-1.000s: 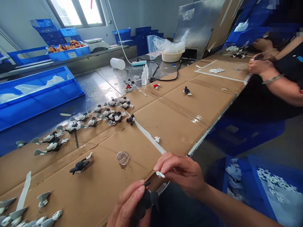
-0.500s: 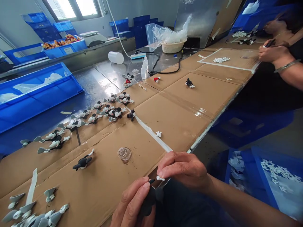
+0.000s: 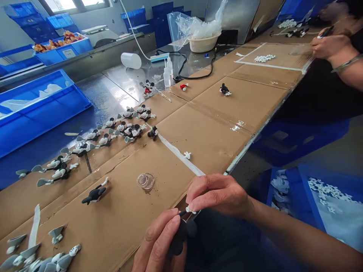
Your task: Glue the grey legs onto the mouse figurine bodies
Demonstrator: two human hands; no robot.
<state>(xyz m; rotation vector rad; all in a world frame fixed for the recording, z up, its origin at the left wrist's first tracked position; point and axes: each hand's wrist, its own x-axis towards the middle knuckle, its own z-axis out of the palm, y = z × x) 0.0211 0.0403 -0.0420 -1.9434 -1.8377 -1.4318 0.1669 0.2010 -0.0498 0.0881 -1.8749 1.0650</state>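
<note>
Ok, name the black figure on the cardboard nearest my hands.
The black body with a white arm, left of the clear round dish; the others lie farther up.

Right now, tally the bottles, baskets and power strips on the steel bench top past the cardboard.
Translucent plastic dropper bottles: 2
White plastic bottle lying on its side: 1
Cream woven basket: 1
White-and-blue power strip: 1
Total: 5
</note>
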